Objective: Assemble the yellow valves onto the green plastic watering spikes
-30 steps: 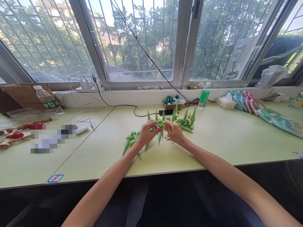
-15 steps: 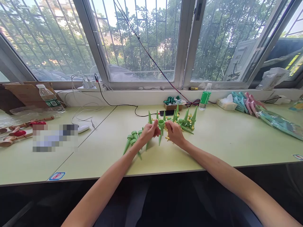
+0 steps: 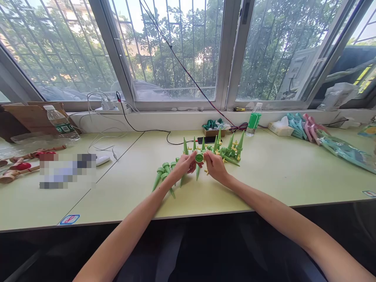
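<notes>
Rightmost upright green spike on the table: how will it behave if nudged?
The rightmost green spike would probably tip, being tall, narrow and point-up. Once down, its round taper may make it roll in an arc. Its straight, moulded-looking sides suggest stiff, light plastic.

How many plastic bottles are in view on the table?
2. The left bottle stands in front of the brown cardboard; the right bottle stands beyond the green spikes, left of the tissue pack. Another could be hidden behind the cardboard.
</notes>
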A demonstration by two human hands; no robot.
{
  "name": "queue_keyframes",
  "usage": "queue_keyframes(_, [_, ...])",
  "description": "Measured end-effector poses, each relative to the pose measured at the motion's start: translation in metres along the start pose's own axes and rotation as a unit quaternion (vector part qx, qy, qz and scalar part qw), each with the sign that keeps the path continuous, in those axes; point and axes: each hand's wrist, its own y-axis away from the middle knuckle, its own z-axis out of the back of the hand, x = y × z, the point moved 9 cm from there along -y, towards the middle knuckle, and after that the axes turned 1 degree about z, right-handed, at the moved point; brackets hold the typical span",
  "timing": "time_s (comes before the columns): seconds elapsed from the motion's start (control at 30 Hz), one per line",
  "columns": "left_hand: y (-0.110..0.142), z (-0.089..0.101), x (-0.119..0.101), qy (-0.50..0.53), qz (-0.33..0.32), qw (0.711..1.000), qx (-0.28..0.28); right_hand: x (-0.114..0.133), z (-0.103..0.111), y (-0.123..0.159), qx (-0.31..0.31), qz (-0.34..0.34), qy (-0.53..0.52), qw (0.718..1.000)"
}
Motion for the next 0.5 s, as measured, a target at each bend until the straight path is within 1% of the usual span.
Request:
queue_keyframes(0.17, [0.002, 0.003, -0.012, -0.041, -0.060, 0.997, -0.007, -0.013, -0.003, 0.000, 0.008, -0.045, -0.011, 0.999])
queue_keyframes(0.3, [0.001, 0.003, -0.015, -0.087, -0.099, 0.991, -0.022, -0.019, -0.005, 0.000, 0.021, -0.056, -0.005, 0.998])
queue_keyframes(0.43, [0.002, 0.006, -0.020, -0.161, -0.165, 0.970, -0.073, -0.023, -0.005, -0.001, 0.021, -0.059, -0.008, 0.998])
queue_keyframes(0.5, [0.004, 0.005, -0.024, -0.192, -0.194, 0.958, -0.086, -0.025, -0.006, -0.002, 0.021, -0.068, -0.018, 0.997])
